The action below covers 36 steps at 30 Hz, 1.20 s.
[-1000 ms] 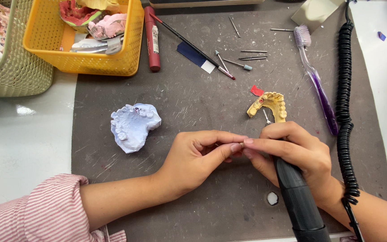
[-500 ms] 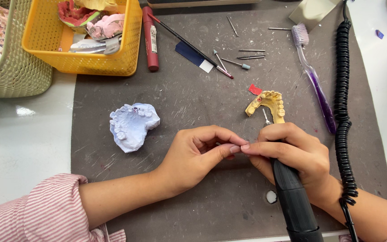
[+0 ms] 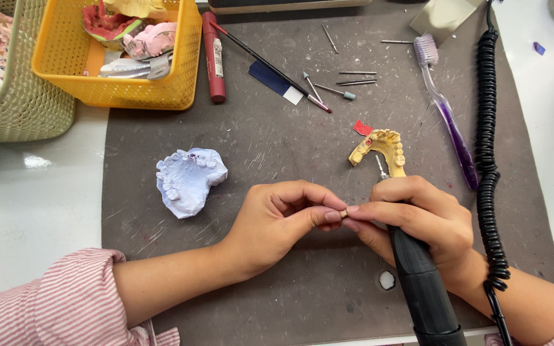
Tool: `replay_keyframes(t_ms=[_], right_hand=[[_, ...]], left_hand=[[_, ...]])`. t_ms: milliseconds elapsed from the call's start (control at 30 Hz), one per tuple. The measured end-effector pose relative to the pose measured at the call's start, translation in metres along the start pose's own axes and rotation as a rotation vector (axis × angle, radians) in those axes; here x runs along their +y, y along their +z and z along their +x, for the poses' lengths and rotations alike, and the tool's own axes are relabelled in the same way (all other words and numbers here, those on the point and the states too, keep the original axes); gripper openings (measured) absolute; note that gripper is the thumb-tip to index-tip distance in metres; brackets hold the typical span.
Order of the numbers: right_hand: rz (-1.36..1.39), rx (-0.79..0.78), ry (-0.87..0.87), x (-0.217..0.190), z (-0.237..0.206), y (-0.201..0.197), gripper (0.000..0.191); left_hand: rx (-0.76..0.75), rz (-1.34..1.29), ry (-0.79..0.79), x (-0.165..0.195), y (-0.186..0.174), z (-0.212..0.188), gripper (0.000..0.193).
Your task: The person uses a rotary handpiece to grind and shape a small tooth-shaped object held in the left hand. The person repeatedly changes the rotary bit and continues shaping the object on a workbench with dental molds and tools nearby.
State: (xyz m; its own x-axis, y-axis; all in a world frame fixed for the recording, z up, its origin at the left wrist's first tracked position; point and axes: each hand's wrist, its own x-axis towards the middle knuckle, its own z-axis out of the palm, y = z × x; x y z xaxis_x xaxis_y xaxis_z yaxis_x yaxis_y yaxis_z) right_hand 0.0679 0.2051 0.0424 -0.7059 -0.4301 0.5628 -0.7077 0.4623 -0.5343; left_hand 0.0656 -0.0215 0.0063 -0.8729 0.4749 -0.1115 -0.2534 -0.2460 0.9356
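Bench mat, hands at lower centre.

Change noted: against the two earlier views the hands have barely moved. Fingertips meet at the same spot and the handpiece slants the same way; the yellow cast sits a touch closer to the right knuckles. Judged: fine fingertip work is holding steady, not shifting to another item.

Left hand (image 3: 276,221): closed in a pinch, thumb and forefinger pressed on a small tan cylindrical piece (image 3: 344,213), apparently a bur tip or tiny sleeve; too small to tell which.

Right hand (image 3: 418,221): wrapped around the black rotary handpiece (image 3: 423,288), its fingertips also meeting the small piece. The piece lies exactly between the two hands' fingertips, touching both. The handpiece body runs back under the right palm toward the wrist; its metal bur (image 3: 381,166) pokes out beyond the knuckles.

Just beyond the right knuckles: yellow dental cast (image 3: 379,147), with a red scrap (image 3: 362,128) beside it.

Beyond the left hand, apart from it: pale blue dental cast (image 3: 189,179).

Outboard of the right wrist: black coiled cord (image 3: 487,160). Farther out: purple toothbrush (image 3: 444,109).

Far side of the grey mat (image 3: 277,301): loose burs (image 3: 347,80), red marker (image 3: 213,57), thin brush (image 3: 270,64).

Far left of the left hand: yellow basket (image 3: 126,93) holding pink casts, green basket (image 3: 20,109) next to it.

Near the right forearm: small white disc (image 3: 386,279).
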Motion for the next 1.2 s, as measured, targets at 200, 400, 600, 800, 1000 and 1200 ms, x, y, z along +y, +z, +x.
replay_keyframes(t_ms=[200, 400, 600, 800, 1000, 1200], right_hand=[[0.015, -0.026, -0.015, -0.0003, -0.0020, -0.0043, 0.034], [0.035, -0.029, -0.034, 0.0011, -0.0020, -0.0061, 0.034], [0.017, -0.011, -0.007, 0.0005, -0.0007, -0.0039, 0.032], [0.002, -0.043, -0.011, -0.0009, 0.0019, -0.0044, 0.032], [-0.020, -0.032, -0.019, 0.0002, 0.0001, -0.0048, 0.033], [-0.001, -0.035, -0.027, 0.0039, -0.0032, -0.0029, 0.031]], left_hand=[[-0.031, 0.036, 0.009, 0.0003, 0.0011, -0.0010, 0.017], [-0.044, 0.105, 0.014, 0.0025, 0.0022, -0.0014, 0.017], [-0.034, 0.155, 0.035, 0.0023, 0.0022, -0.0016, 0.018], [-0.029, 0.132, 0.017, 0.0019, 0.0019, -0.0030, 0.019], [-0.037, 0.089, -0.009, 0.0013, 0.0024, -0.0011, 0.019], [-0.032, 0.137, -0.029, 0.0021, 0.0016, -0.0016, 0.019]])
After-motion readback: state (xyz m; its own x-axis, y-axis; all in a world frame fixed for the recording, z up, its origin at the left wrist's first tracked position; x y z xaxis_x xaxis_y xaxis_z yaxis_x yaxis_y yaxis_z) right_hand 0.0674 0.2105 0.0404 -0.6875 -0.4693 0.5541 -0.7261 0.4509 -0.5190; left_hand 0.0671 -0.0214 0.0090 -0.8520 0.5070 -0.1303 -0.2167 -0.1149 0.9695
